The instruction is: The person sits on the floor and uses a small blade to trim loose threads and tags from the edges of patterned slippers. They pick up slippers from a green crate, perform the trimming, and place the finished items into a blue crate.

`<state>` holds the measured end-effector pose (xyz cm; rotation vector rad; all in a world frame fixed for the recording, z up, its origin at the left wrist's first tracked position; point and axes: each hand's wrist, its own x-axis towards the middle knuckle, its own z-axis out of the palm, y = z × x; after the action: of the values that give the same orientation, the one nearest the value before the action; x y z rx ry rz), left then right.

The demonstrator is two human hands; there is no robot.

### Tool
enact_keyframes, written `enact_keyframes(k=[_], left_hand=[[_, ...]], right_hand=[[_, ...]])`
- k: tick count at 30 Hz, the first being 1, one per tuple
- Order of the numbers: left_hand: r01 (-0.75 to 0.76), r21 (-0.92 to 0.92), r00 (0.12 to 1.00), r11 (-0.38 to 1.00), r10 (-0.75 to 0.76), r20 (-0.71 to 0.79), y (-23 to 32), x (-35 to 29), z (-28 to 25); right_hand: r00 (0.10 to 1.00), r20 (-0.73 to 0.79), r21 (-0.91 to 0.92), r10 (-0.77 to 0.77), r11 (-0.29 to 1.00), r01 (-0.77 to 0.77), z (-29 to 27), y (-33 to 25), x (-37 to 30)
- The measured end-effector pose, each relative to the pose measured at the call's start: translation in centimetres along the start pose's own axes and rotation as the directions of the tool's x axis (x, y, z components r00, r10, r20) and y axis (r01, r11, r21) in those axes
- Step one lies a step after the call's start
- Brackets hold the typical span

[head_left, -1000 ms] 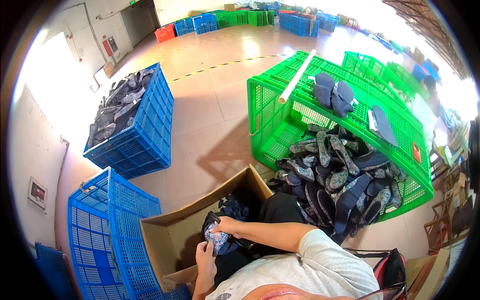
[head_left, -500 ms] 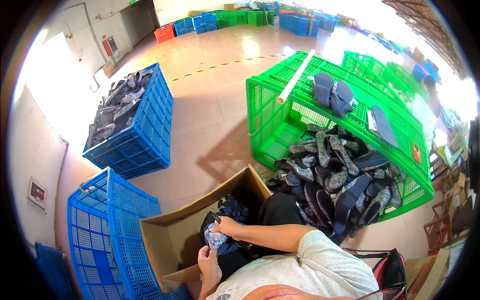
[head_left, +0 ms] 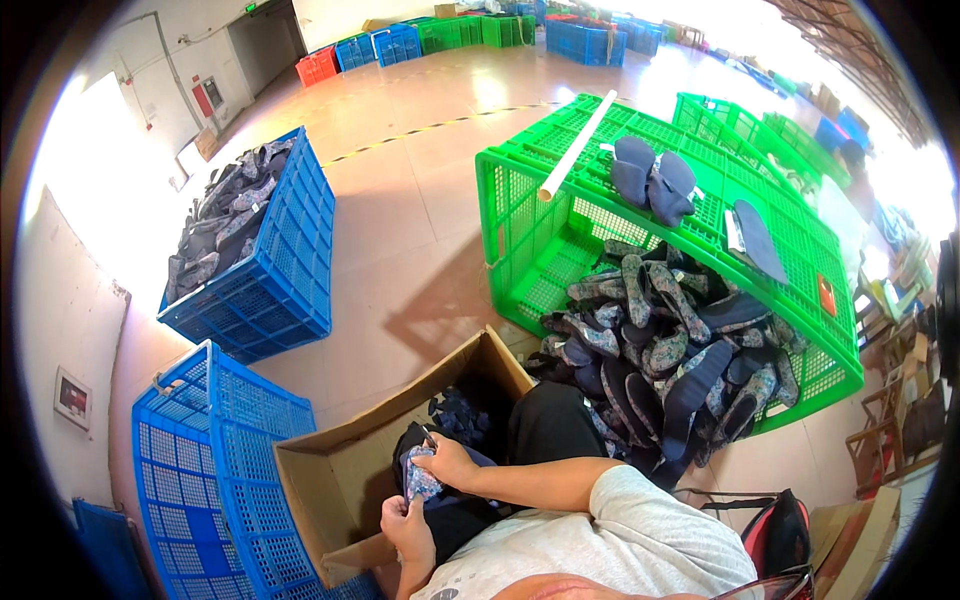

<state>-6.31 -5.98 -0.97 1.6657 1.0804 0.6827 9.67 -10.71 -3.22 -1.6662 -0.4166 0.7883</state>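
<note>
The left hand [head_left: 408, 528] pinches the low end of a small, soft cloth piece with pale blue and pink flecks [head_left: 424, 484] between thumb and finger. The right hand [head_left: 447, 463] is curled around the top of the same piece, with its fingers pressed in. A thin black thing [head_left: 430, 437] pokes up by the right hand; it is too small to tell what it is. So the cloth piece is right between the two hands, above the lap.

Just past the hands is a big brown cardboard box [head_left: 303, 490] with little dark blue scraps [head_left: 460, 415] inside. To the right of the grip and farther out, a bright green plastic crate with holes [head_left: 510, 215] lies on its side, and a big heap of dark, flecked slipper shapes [head_left: 690, 320] spills out toward the lap. Up and to the left of the grip, well apart, a tall blue plastic crate [head_left: 295, 255] is full of more dark and flecked cloth shapes [head_left: 230, 220].

The piece in the hands does not look done, because both hands are busy on it. The scraps hint that some work is done. I cannot tell which heap is finished and which is left, but both are big.
</note>
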Motion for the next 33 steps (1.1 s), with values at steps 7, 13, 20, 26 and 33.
enact_keyframes(k=[7,13,20,26,33], left_hand=[[-0.55,0.554,0.79,0.625,0.605,0.102,2.7,1.2,1.3],[-0.576,0.585,0.766,0.57,0.627,0.144,3.4,2.9,0.5],[-0.645,0.455,0.738,0.614,0.655,0.162,3.5,3.1,-3.1],[-0.668,0.403,0.722,0.626,0.677,0.143,4.9,3.3,-2.7],[-0.684,0.299,0.73,0.665,0.621,0.286,5.0,3.8,-4.8]], right_hand=[[0.985,-0.152,-0.166,-0.081,0.985,0.056,2.0,-0.6,-2.2],[0.996,-0.015,-0.096,-0.084,0.992,0.082,-0.4,-0.8,-1.8],[0.982,-0.092,0.063,-0.166,0.983,0.172,-4.0,-1.8,-5.4],[0.922,-0.038,-0.444,-0.385,0.833,0.33,-3.8,-1.4,-5.0],[0.984,0.075,-0.106,-0.164,0.979,0.171,-3.8,0.6,-4.6]])
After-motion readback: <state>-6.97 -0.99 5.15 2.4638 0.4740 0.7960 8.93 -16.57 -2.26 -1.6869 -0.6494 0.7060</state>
